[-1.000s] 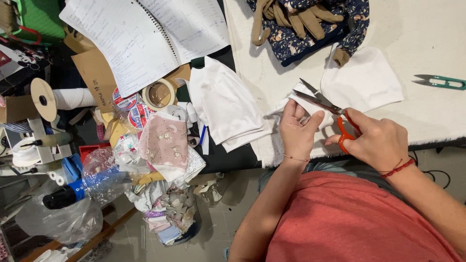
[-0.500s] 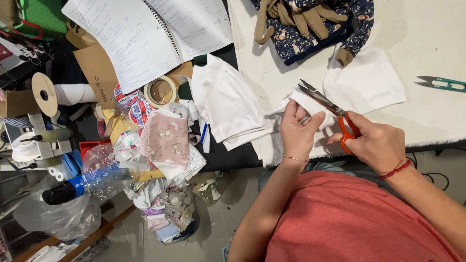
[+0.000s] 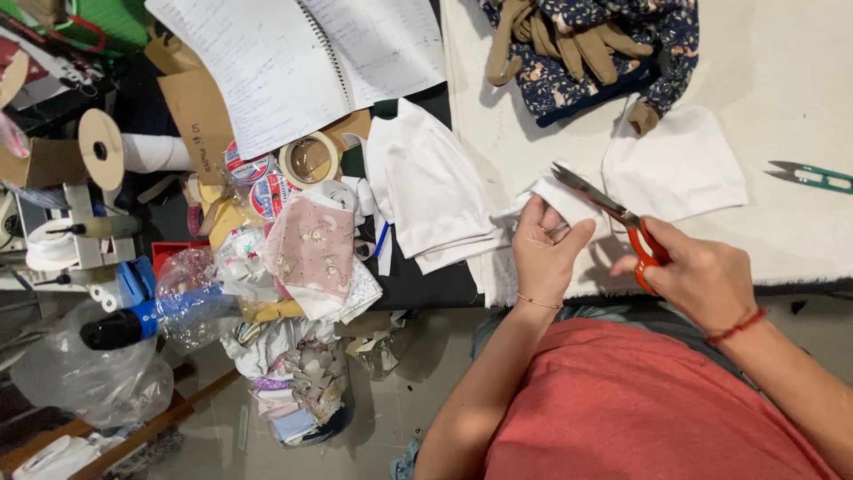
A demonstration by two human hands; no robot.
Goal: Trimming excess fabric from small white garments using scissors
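While the right hand (image 3: 702, 280) is closed through the orange handles of the scissors (image 3: 613, 218), their blades slightly parted, the left hand (image 3: 544, 249) is pinched shut on a small white cloth piece (image 3: 569, 200) held at the near edge of the tabletop (image 3: 800, 80). Beyond the blades lies a larger white cloth (image 3: 680, 169), with green snips (image 3: 813, 178) to the right and folded white fabric (image 3: 435, 191) to the left.
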